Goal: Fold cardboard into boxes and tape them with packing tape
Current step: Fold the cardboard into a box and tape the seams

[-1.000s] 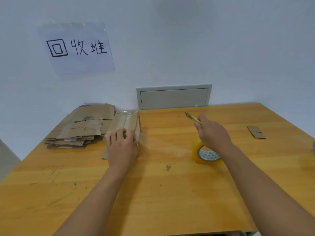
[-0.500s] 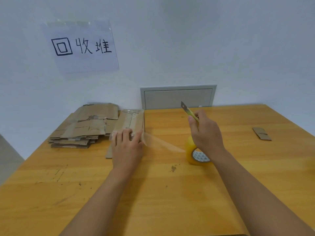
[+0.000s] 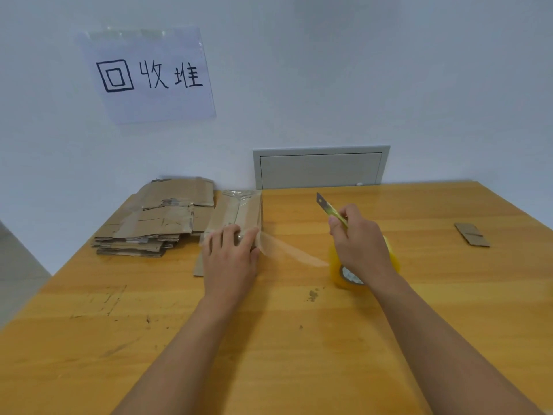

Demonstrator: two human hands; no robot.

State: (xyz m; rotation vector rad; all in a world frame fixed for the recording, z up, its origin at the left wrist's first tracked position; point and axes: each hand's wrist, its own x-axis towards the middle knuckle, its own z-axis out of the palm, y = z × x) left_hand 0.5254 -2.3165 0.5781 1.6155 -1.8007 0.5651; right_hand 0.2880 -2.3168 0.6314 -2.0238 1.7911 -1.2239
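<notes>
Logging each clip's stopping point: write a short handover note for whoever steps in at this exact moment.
Left hand: flat on the near end of the box, pressing the tape down.
Right hand: grips the knife, blade up and out, above the tape roll on the table.
A strip of tape runs from the box to the roll, uncut.
Done: box folded, tape along its top seam.
Left: cut the strip, smooth the end down. The flat cardboard stack sits left of the box.
</notes>
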